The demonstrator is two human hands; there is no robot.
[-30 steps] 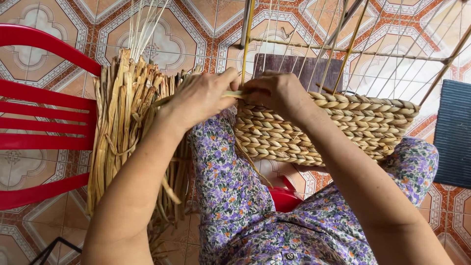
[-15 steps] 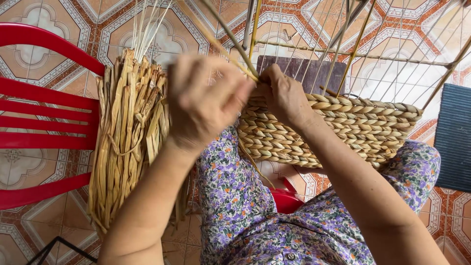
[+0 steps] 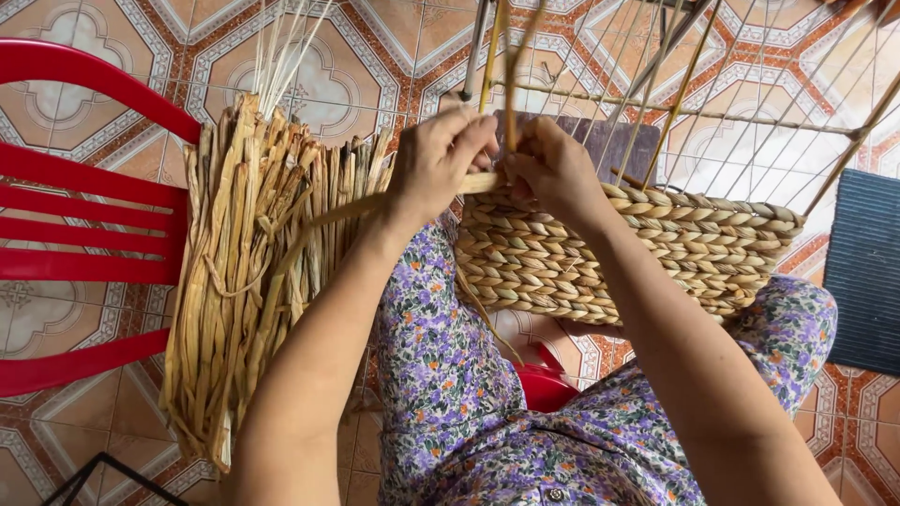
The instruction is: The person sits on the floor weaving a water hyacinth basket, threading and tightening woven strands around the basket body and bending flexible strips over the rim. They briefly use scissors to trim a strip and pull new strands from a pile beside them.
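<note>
A half-woven basket (image 3: 656,253) of braided straw-coloured fibre rests on my lap, with thin metal frame rods (image 3: 689,84) rising from its rim. My left hand (image 3: 436,164) pinches a flat dried strand (image 3: 347,208) at the basket's left top edge. My right hand (image 3: 553,169) presses on the rim right beside it, fingers closed around the same strand near an upright rod. A bundle of dried straw strips (image 3: 248,262) hangs to the left of my left forearm.
A red plastic chair (image 3: 75,234) stands at the left, holding the straw bundle. Patterned floor tiles (image 3: 309,66) lie below. A dark blue ribbed mat (image 3: 867,272) is at the right edge. A red stool (image 3: 544,384) shows under my knees.
My left hand lifted up off the rim half a second ago, then came back down to the basket's edge. The view has shifted slightly; the basket stays on my lap.
</note>
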